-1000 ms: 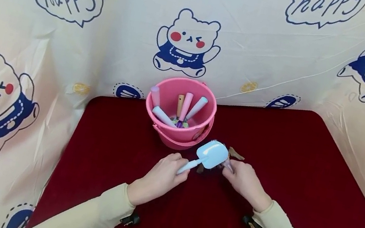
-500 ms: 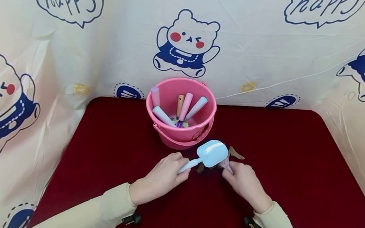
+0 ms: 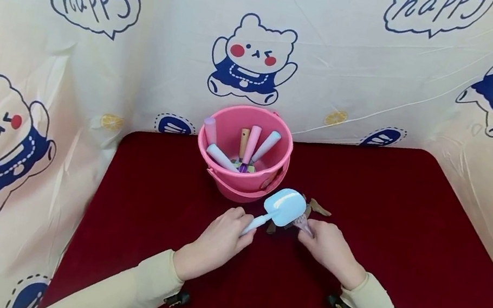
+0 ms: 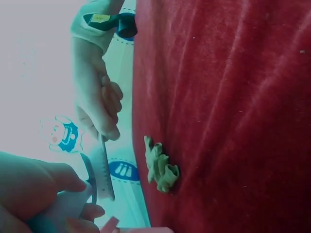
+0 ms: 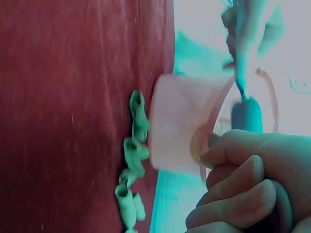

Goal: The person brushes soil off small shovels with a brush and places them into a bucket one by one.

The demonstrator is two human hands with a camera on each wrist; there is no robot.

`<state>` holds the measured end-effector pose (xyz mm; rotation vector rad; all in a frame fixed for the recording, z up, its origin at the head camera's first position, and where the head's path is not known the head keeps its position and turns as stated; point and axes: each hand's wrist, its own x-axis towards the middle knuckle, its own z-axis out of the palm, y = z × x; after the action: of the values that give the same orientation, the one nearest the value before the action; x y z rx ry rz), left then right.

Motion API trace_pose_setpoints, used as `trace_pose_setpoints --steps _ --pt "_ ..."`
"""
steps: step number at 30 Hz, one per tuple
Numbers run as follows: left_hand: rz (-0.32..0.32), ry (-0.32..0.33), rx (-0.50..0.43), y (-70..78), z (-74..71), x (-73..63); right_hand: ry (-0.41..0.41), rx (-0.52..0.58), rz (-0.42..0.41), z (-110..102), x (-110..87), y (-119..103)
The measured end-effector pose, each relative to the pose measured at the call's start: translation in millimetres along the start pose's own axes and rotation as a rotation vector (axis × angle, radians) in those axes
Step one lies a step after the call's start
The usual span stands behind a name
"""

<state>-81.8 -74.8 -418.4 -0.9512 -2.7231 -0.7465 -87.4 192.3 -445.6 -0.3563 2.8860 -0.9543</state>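
My left hand (image 3: pixel 216 242) grips the handle of a light blue toy shovel (image 3: pixel 285 206), its broad blade just in front of the pink bucket. My right hand (image 3: pixel 333 251) pinches a pale purple tool (image 3: pixel 303 223) with small dots on its head. That head sits right at the shovel blade's right edge and is partly hidden. Both tools hang above several curled brown pieces (image 3: pixel 319 208), which look green in the right wrist view. There, my right fingers (image 5: pixel 233 194) curl round a handle, and the shovel blade (image 5: pixel 247 116) overlaps the bucket.
A pink bucket (image 3: pixel 237 188) stands at the back of the dark red cloth-covered table (image 3: pixel 383 194). Inside it lean several handles, among them a pink one (image 3: pixel 252 144) and a wooden one (image 3: pixel 243 142). A printed white curtain (image 3: pixel 344 50) surrounds the table's back and sides.
The shovel blade and the purple tool have shifted slightly to the left. More of the purple tool's dotted head shows now. The bucket has stayed put.
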Motion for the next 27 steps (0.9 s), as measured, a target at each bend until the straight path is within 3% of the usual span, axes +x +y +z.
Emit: trace_pose_setpoints --steps 3,10,17,22,25,27 --pt "0.0 -0.005 0.006 -2.2 0.8 -1.1 0.01 -0.01 0.012 0.2 0.0 3.0" --pt "0.002 -0.014 -0.021 -0.9 2.7 1.1 -0.019 -0.003 -0.045 6.7 2.6 -1.4" --pt "-0.017 -0.039 -0.026 -5.2 2.0 -2.5 0.024 -0.015 0.005 -5.6 6.3 10.0" --pt "-0.049 -0.025 -0.062 -3.2 -10.6 -3.9 -0.04 0.051 0.038 -13.4 6.3 10.8" --pt "-0.044 0.009 -0.039 1.1 -24.0 -3.6 -0.077 0.101 0.061 -16.8 3.7 12.6" --pt "-0.032 0.043 -0.004 3.8 -33.7 -2.5 -0.065 0.071 0.039 -18.3 2.1 14.6"
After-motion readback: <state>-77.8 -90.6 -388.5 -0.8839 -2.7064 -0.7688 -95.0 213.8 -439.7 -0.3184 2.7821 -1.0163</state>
